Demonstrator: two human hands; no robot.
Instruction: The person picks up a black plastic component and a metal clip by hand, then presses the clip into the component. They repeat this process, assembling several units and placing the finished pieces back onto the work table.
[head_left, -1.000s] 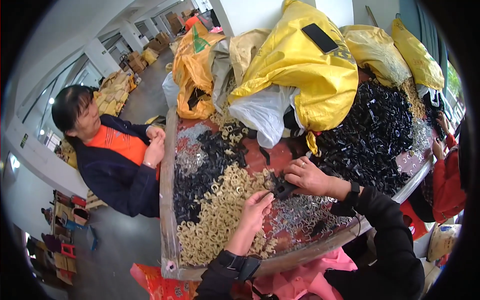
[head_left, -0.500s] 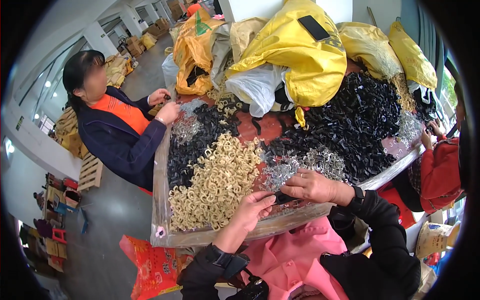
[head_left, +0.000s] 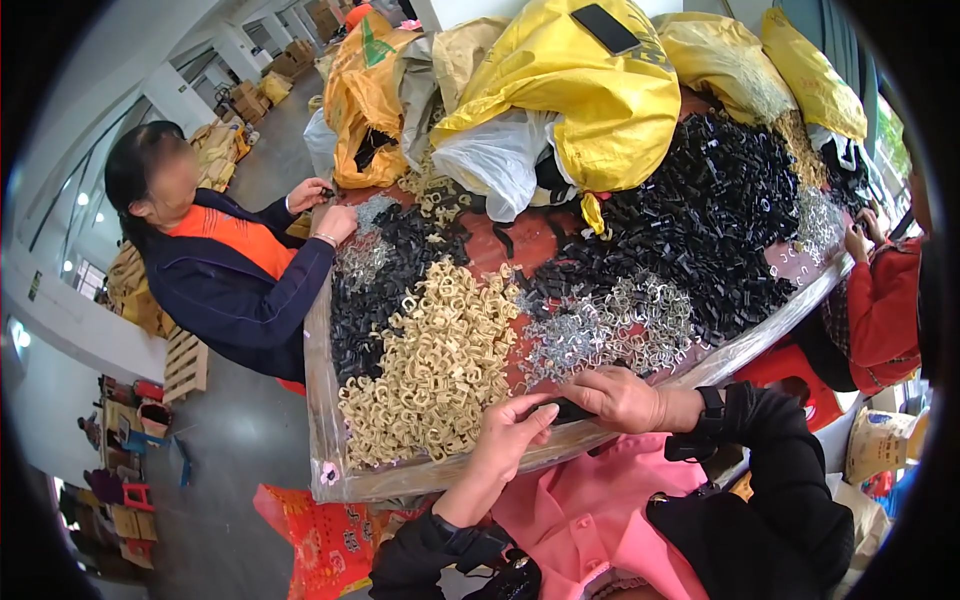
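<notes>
Over the table's near edge, my left hand (head_left: 512,436) pinches one end of a small black plastic piece (head_left: 571,411) between thumb and fingers. My right hand (head_left: 622,400) is closed on its other end, and the fingers of both hands cover most of it, so its exact kind is hard to make out. Just beyond my hands lie small silver metal clips (head_left: 640,315). To the left of them spreads a heap of beige ring-shaped buckles (head_left: 440,360). A large pile of black plastic pieces (head_left: 715,230) fills the right side.
A raised, plastic-wrapped rim (head_left: 420,484) borders the red table. Yellow sacks (head_left: 620,110), an orange sack (head_left: 365,90) and a white plastic bag (head_left: 490,165) stand at the back, with a phone (head_left: 606,28) on top. Co-workers handle pieces at the left (head_left: 230,260) and right (head_left: 885,300).
Both my hands have come slightly nearer to me with the black piece, and my fingers now cover more of it. The whole view has shifted a little.
</notes>
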